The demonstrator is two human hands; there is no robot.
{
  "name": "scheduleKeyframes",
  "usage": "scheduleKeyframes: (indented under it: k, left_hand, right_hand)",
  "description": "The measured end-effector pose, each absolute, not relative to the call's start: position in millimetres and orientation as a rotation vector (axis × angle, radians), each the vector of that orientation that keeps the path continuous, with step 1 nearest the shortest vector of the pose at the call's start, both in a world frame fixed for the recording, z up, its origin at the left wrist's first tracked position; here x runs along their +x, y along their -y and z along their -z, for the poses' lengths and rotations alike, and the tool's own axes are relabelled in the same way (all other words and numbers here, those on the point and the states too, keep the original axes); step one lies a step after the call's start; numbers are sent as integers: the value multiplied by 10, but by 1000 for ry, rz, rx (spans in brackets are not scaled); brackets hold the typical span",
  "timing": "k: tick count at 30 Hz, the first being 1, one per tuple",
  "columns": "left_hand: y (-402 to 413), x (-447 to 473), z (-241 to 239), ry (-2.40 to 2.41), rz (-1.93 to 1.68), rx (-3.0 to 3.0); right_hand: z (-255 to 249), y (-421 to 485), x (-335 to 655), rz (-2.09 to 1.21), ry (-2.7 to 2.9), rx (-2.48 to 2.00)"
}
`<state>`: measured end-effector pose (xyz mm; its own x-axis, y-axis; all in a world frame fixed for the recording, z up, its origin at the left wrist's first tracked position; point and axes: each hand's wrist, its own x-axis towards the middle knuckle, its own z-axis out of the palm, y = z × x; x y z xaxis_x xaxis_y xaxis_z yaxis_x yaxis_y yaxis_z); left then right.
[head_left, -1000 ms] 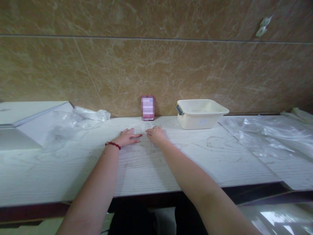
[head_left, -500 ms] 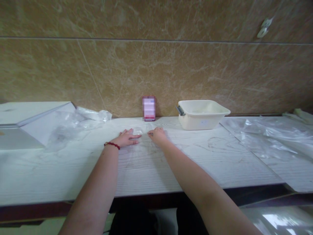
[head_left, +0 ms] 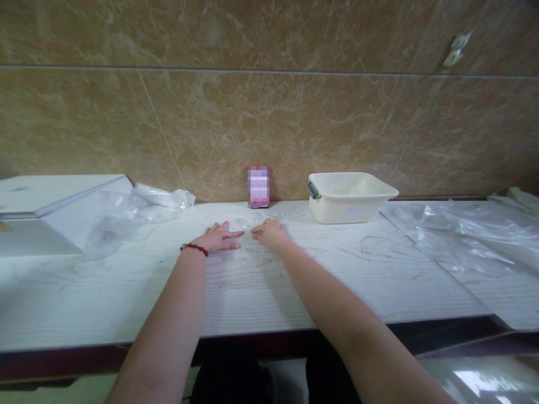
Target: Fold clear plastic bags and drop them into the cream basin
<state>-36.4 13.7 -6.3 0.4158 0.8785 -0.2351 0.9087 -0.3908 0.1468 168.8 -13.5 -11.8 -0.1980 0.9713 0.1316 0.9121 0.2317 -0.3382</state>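
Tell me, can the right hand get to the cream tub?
Probably yes: the cream tub stands off to the right of the right hand, and only tabletop shows between them.

It seems an indoor workroom (exact kind unclear): a tiled, marble-look wall (head_left: 303,123) rises beyond the right grip (head_left: 269,232), a wood-grain table (head_left: 337,275) runs beneath it, clear plastic sheeting (head_left: 467,233) lies to its right.

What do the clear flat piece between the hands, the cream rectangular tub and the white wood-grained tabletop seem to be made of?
Clear flat piece: probably thin plastic film; see-through with glints, though its edges are faint.
Cream rectangular tub: likely moulded plastic, satin, with smooth walls and rounded corners.
White wood-grained tabletop: perhaps laminate, with a flat, printed-looking grain; painted wood can't be ruled out.
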Motion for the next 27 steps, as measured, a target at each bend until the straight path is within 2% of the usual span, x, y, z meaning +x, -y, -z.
scheduleKeyframes:
  k: [10,13,27]
  left_hand:
    - [-95,-295,-14,-1654,13,2474]
    - [-77,-270,-12,-1652,89,2450]
    - [-73,-408,-22,-1585,179,2373]
  right_hand:
    - [73,72,1834,-134,2154,-1655]
    - [86,87,1802,-146,2212,-1605]
    - [75,126,1842,-301,2111,-1946]
